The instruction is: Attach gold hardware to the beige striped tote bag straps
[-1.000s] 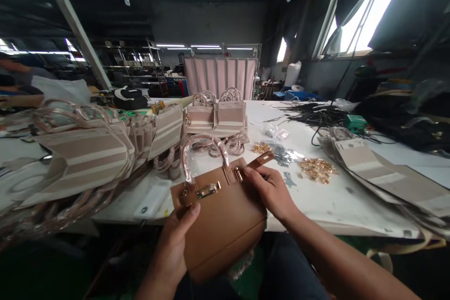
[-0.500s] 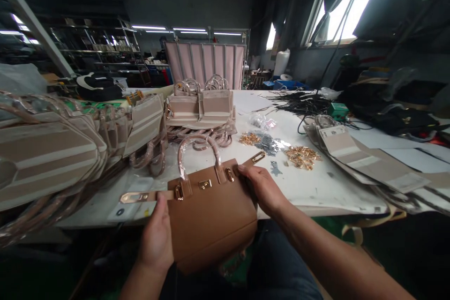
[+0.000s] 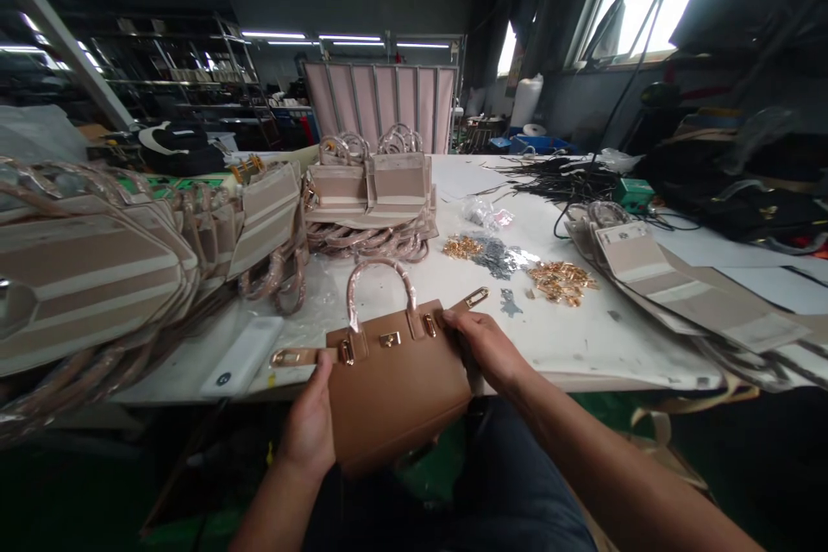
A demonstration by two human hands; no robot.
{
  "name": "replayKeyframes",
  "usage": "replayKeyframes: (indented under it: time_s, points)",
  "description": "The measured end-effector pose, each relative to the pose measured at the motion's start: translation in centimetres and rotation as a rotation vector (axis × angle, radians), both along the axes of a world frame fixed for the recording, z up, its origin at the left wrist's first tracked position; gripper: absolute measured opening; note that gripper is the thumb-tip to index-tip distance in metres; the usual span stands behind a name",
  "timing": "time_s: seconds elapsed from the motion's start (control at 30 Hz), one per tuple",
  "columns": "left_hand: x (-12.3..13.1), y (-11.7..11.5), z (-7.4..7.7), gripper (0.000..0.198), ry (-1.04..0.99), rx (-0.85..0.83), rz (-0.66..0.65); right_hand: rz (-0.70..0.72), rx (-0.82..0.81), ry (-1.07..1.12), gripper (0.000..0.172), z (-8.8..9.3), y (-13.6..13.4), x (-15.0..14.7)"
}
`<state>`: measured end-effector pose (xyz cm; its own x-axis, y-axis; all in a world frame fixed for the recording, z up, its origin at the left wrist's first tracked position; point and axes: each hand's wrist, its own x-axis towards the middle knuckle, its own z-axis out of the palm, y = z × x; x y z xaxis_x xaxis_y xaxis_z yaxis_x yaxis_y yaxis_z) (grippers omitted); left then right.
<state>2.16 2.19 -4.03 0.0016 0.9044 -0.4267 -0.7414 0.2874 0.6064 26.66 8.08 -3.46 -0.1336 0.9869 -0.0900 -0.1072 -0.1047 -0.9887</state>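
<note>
A brown handbag [image 3: 401, 397] is held up at the table's front edge between my two hands. My left hand [image 3: 311, 418] grips its left side, thumb on top near the left strap [image 3: 301, 356] with its gold end plate. On the right side my right hand [image 3: 482, 345] closes round the upper corner, beside the right strap [image 3: 475, 299]. The fingers behind the bag are hidden. A plastic-wrapped handle [image 3: 381, 266] stands upright on the bag, and a gold turn-lock plate [image 3: 389, 340] sits at the middle of its front.
Flat bag panels with wrapped handles [image 3: 97, 285] pile up at left, with more stacks [image 3: 368, 198] behind. Gold fittings [image 3: 561, 282] and grey metal plates [image 3: 495, 257] lie on the white table [image 3: 621, 354]. Further panels [image 3: 686, 285] and black cords [image 3: 556, 181] are at right.
The handbag has shifted a little right and down, tilting so its front looks shorter. My left hand has moved right with it; both hands keep their hold.
</note>
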Motion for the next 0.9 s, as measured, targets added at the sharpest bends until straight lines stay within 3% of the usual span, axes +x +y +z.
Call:
replayKeyframes:
  time_s: [0.17,0.33,0.57,0.8,0.9]
  points:
    - [-0.1,0.2,-1.6,0.073,0.082,0.099,-0.038,0.009,-0.012,0.007,0.057,-1.1,0.2,0.5]
    - [0.3,0.7,-1.8,0.076,0.213,0.155,-0.078,0.017,0.006,-0.016,0.055,-1.3,0.5,0.9]
    - [0.7,1.8,-2.8,0.065,-0.034,-0.054,-0.147,0.017,0.006,0.0,0.056,-1.6,0.8,1.2]
    - [-1.0,1.4,-5.9,0.046,0.002,0.199,-0.134,0.096,0.02,0.069,0.063,-1.7,0.5,1.9]
    - [-1.9,1.2,-6.4,0.043,0.049,0.295,-0.145,0.127,0.04,0.116,0.063,-1.4,0.2,2.1]
